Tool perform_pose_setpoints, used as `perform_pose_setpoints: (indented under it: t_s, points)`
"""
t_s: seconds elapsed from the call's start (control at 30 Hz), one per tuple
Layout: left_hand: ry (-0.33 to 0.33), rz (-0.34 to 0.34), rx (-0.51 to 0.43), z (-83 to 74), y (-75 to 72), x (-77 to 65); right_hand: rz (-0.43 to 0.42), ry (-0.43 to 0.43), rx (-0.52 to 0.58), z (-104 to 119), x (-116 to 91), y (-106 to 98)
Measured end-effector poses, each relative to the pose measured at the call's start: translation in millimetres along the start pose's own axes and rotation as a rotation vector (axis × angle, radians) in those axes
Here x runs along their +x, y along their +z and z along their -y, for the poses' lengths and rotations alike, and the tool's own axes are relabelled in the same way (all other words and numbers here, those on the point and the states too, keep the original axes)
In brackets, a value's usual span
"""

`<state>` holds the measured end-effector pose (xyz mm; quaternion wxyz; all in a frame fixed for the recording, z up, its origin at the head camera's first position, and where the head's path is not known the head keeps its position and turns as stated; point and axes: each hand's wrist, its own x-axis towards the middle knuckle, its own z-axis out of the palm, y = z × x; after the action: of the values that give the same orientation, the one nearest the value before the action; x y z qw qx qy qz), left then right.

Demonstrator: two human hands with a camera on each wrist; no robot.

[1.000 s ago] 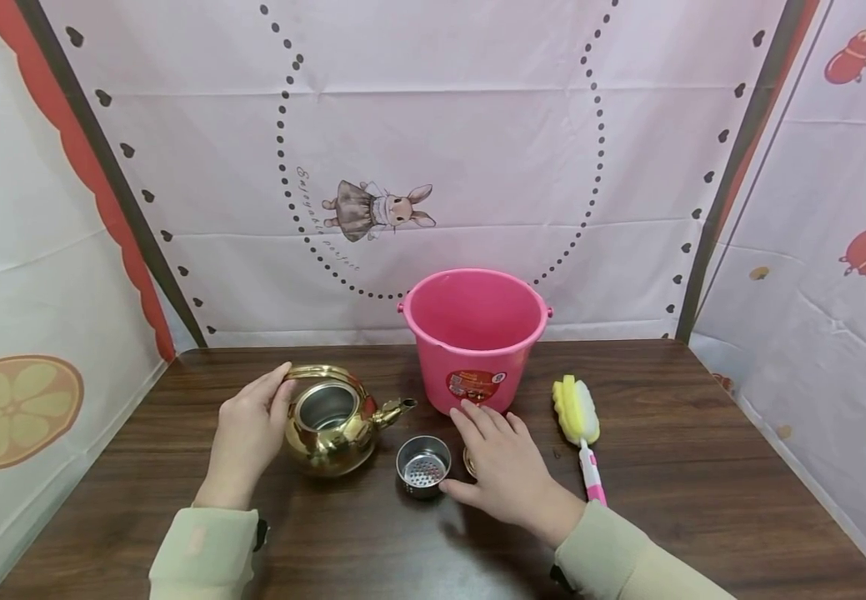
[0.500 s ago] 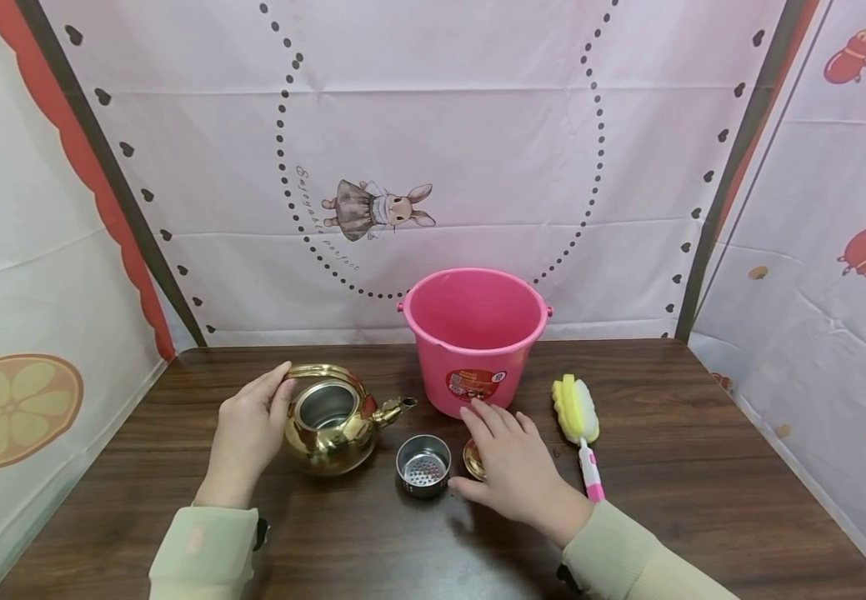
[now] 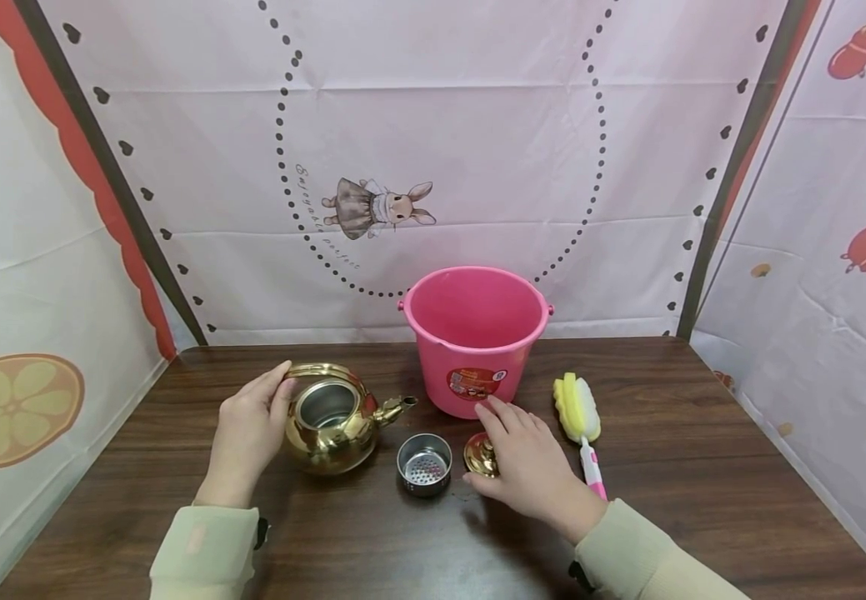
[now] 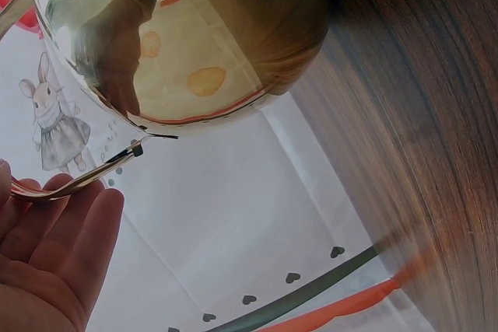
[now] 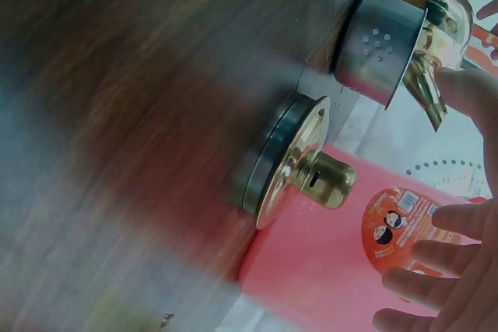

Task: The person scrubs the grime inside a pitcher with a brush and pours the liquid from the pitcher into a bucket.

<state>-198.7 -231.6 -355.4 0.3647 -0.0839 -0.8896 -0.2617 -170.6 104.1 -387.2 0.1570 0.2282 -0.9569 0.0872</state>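
Observation:
A shiny gold teapot (image 3: 331, 454) stands lidless on the wooden table, its spout pointing right. My left hand (image 3: 248, 433) holds the teapot's arched handle (image 4: 93, 175) between thumb and fingers. To the right of the spout sits a round metal strainer (image 3: 424, 483) with a perforated bottom. Beside it lies the gold lid (image 3: 480, 457), knob up, partly covered by my right hand in the head view. That right hand (image 3: 530, 467) hovers with spread fingers, apart from the lid (image 5: 296, 165) in the right wrist view.
A pink bucket (image 3: 473, 367) stands behind the lid, close to the right fingertips. A yellow and white sponge brush (image 3: 579, 410) with a pink-white handle lies right of the right hand. Printed cloth walls (image 3: 478, 150) enclose the table (image 3: 372, 550).
My right hand has drifted right, away from the strainer, and more of the gold lid shows. The left hand and teapot have stayed in place.

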Motion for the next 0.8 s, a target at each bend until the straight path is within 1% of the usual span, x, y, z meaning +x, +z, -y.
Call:
perform_pose_setpoints:
  t_s: [0.2, 0.53, 0.8]
  points:
    - [0.001, -0.002, 0.001, -0.9, -0.3, 0.9, -0.007, 0.002, 0.002, -4, -2, 0]
    - [-0.003, 0.006, 0.001, -1.5, 0.4, 0.5, 0.040, 0.057, -0.002, -10, -7, -4]
    - [-0.006, 0.011, 0.007, -0.5, 0.9, -0.5, 0.013, 0.055, -0.002, -15, -11, -4]
